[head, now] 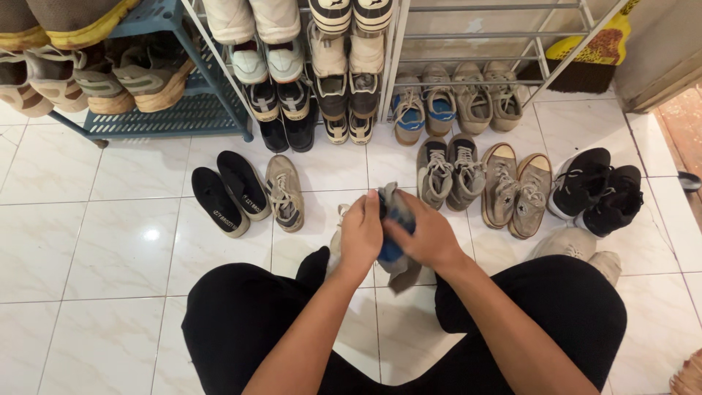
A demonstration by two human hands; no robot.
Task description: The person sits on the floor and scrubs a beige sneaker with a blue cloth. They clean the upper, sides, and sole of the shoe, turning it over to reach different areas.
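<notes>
Holding one grey sneaker [395, 219] with blue lining between both hands, in front of the knees and above the floor [110, 241]. Left hand [360, 235] closed around its heel side, right hand [428, 238] wrapped over the other side, fingers pressing into the opening. Seems to be the handling step for this shoe, perhaps working on the tongue or laces; hard to tell exactly, because the hands cover most of it. Just beyond the left hand, a single beige sneaker [284, 192] and black slip-ons [230, 192]. Beyond the right hand, grey high-tops [450, 172], then tan sneakers [516, 189]; far right, black sneakers [596, 190]. Further ahead, shoe racks [175, 110]. Next move probably needs a firm grip with one hand while the other works.
</notes>
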